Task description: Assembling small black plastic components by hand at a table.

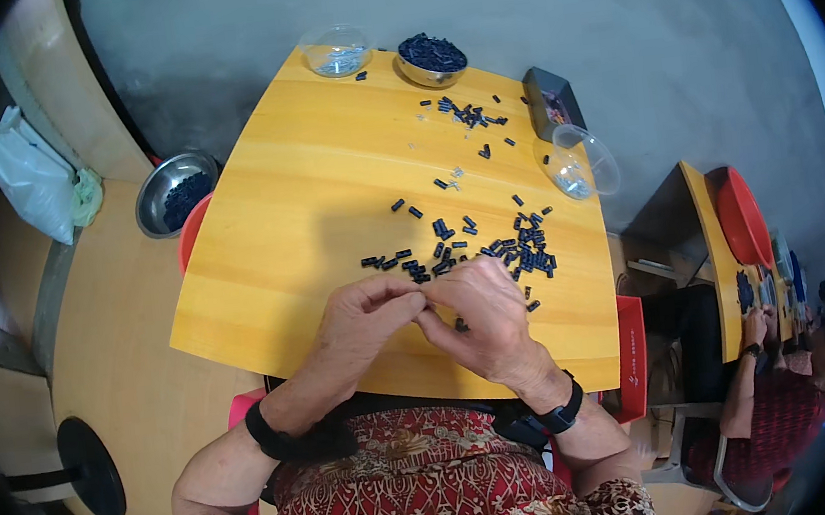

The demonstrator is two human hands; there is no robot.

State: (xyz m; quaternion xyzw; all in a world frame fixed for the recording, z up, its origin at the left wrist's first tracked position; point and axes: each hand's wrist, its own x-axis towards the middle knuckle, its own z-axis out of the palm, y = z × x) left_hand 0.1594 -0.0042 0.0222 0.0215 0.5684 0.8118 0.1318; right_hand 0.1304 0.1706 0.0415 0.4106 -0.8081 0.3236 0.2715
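Note:
Close together over the near part of the yellow table (263,273), both hands meet at their fingertips. My left hand (364,323) is closed in a pinch, thumb against forefinger. Against it, my right hand (487,315) pinches too, its fingers curled. Whatever sits between the fingertips is too small and hidden to name. Just beyond the hands lies a loose heap of small black cylindrical pieces (532,250), partly covered by the right hand. A smaller black cluster (468,114) is scattered farther back, with a few tiny clear or silvery bits (456,174) nearer.
Along the far edge stand a clear tub (337,36), a metal bowl of black pieces (433,66) and a dark tray (548,92). Another clear tub (594,150) leans at the right edge. A steel bowl (156,189) is left; a person (767,421) works at right.

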